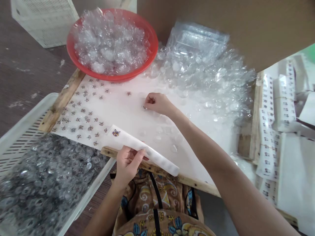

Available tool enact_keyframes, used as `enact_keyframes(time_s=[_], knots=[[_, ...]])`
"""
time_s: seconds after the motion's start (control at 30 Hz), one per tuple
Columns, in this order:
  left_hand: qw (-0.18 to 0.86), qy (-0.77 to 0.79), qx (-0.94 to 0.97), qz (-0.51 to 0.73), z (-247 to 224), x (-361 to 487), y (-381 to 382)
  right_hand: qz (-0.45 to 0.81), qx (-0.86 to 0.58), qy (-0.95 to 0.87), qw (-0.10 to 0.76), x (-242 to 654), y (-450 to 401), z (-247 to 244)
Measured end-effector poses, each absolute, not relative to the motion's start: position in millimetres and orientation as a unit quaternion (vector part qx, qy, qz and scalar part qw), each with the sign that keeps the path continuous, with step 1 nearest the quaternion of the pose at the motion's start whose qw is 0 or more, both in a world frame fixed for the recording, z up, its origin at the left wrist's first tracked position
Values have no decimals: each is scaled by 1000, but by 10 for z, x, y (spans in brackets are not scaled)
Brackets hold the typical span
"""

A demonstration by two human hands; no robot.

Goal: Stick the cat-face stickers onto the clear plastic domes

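Observation:
My left hand (131, 162) is closed on a white sticker strip (155, 155), thumb on top, near the table's front edge. One printed animal-face sticker (115, 132) shows at the strip's far left end; the rest looks blank. Over the middle of the white tabletop (120, 108), my right hand (157, 103) has its fingers pinched together. A small dark-printed sticker (144, 107) shows at its fingertips; whether a clear piece lies under it I cannot tell. Several clear round pieces with printed stickers (90, 128) lie to the left, and clear plastic pieces (159, 131) lie near my right forearm.
A red basin (154, 49) heaped with clear plastic pieces stands at the back left. A pile of clear pieces (219, 75) covers the back right. Left, below the table, is a white crate (94, 193) full of stickered pieces. Sticker strips (267, 147) are stacked at right.

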State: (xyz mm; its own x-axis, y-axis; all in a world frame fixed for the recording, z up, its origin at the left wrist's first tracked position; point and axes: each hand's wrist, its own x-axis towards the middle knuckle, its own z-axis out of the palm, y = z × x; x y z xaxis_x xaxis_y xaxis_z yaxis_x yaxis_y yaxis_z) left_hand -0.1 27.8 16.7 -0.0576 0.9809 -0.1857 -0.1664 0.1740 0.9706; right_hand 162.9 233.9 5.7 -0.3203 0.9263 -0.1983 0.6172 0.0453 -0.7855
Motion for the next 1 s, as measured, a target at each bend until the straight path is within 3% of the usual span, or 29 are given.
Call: enact_keyframes(time_s=[0.3,0.43,0.67,1.0], knots=[[564,518,398,506,149,6,287,240,-595,-754,143,1328,2186,105],[562,523,390,508,168,20,293,262,-573,-758,169,1149,2049,237],[554,534,391,505,213,45,331,514,-360,-731,267,1055,1618,763],[561,539,376,503,209,39,360,387,-383,-771,330,997,1368,826]])
